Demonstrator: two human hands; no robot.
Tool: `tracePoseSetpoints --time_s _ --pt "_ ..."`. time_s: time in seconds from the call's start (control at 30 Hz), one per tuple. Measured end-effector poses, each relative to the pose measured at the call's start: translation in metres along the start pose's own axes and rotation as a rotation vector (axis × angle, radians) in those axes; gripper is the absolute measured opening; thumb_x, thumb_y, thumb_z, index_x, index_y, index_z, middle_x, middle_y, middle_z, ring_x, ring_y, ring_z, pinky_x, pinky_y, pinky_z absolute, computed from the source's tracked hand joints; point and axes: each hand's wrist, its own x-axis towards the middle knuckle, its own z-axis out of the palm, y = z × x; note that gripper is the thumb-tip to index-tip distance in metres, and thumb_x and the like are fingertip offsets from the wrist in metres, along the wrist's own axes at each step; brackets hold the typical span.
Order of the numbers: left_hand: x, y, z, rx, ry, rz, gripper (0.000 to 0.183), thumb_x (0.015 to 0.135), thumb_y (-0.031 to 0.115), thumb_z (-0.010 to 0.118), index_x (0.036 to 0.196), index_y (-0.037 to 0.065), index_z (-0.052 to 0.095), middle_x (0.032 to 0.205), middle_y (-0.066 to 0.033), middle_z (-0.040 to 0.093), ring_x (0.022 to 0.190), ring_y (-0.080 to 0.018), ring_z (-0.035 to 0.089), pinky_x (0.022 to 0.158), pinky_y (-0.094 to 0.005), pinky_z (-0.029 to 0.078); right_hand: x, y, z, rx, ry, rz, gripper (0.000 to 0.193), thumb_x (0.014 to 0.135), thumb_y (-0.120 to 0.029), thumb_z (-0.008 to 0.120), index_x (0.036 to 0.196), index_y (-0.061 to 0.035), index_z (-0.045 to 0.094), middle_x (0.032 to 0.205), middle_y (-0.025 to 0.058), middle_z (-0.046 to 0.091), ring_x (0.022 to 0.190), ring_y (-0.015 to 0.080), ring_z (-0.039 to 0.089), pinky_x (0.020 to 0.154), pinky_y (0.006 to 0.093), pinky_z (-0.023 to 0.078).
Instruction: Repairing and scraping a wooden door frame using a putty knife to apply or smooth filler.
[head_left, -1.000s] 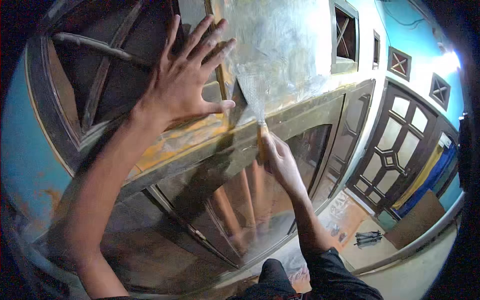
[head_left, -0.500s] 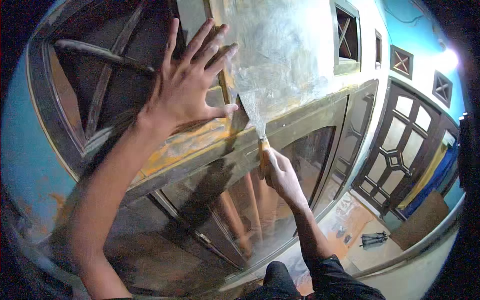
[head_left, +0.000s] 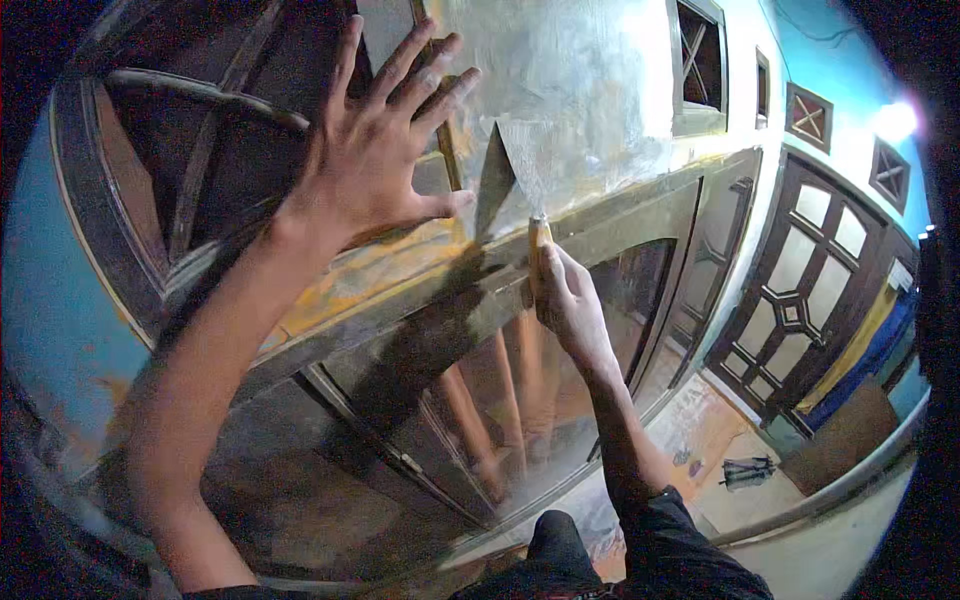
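My left hand [head_left: 375, 160] is raised with its fingers spread, holding nothing. It lies over the edge of the dark window frame [head_left: 195, 80], where the yellow-stained strip meets the wall; whether the palm touches is hidden. Fingers wrapped round its wooden handle, my right hand [head_left: 570, 295] grips a putty knife [head_left: 517, 170]. Its broad triangular blade points up over the patchy grey-white wall [head_left: 580, 90], right of my left thumb. A dark shadow falls beside the blade, and I cannot tell if the edge touches the wall.
Below the hands runs a brown wooden ledge [head_left: 620, 220] over glazed panels with orange curtains behind. At right stand a dark panelled door [head_left: 785, 290] and a bright lamp [head_left: 895, 121]. A folded dark umbrella-like object [head_left: 748, 472] lies on the stained floor [head_left: 715, 425].
My right hand has carried the putty knife upward and slightly right, so its blade sits higher on the wall, away from the yellow strip. My left hand has shifted up a little, still spread.
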Motion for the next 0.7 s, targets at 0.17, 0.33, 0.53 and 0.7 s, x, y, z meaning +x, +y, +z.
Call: tracePoseSetpoints --time_s 0.17,0.33,0.53,0.7 --pt "-0.006 -0.002 0.004 -0.031 0.02 -0.017 0.091 0.063 0.064 0.068 0.138 0.016 0.048 0.15 -0.0047 0.035 0.145 -0.0225 0.019 0.117 -0.0592 0.004 -0.025 0.022 0.01 0.056 -0.058 0.097 0.042 0.103 -0.035 0.041 0.11 0.0044 0.056 0.088 0.0043 0.057 0.083 0.0087 0.048 0.077 0.0259 0.043" --pt "-0.001 0.005 0.004 -0.036 0.024 -0.031 0.087 0.065 0.063 0.068 0.136 0.016 0.051 0.151 -0.0055 0.034 0.144 -0.0233 0.019 0.117 -0.0586 0.004 -0.01 -0.005 -0.008 0.017 -0.043 0.182 0.04 0.103 -0.034 0.042 0.105 0.0033 0.056 0.079 0.0011 0.052 0.076 0.009 0.045 0.071 0.0248 0.041" --pt "-0.005 0.001 -0.003 0.11 -0.046 -0.018 0.086 0.074 0.069 0.056 0.144 0.021 0.04 0.156 -0.005 0.025 0.146 -0.026 0.015 0.117 -0.0579 0.003 -0.022 0.035 0.002 0.005 -0.022 0.141 0.043 0.103 -0.033 0.041 0.117 0.0058 0.055 0.098 0.0094 0.063 0.094 0.0126 0.055 0.087 0.0267 0.044" --pt "-0.003 0.0 -0.003 0.054 -0.12 -0.024 0.09 0.073 0.071 0.056 0.145 0.02 0.037 0.156 -0.0087 0.022 0.146 -0.0273 0.013 0.116 -0.0597 0.001 -0.009 0.013 -0.009 0.011 -0.037 0.083 0.043 0.103 -0.035 0.041 0.103 0.0052 0.056 0.083 0.0061 0.058 0.079 0.0116 0.052 0.074 0.0277 0.044"
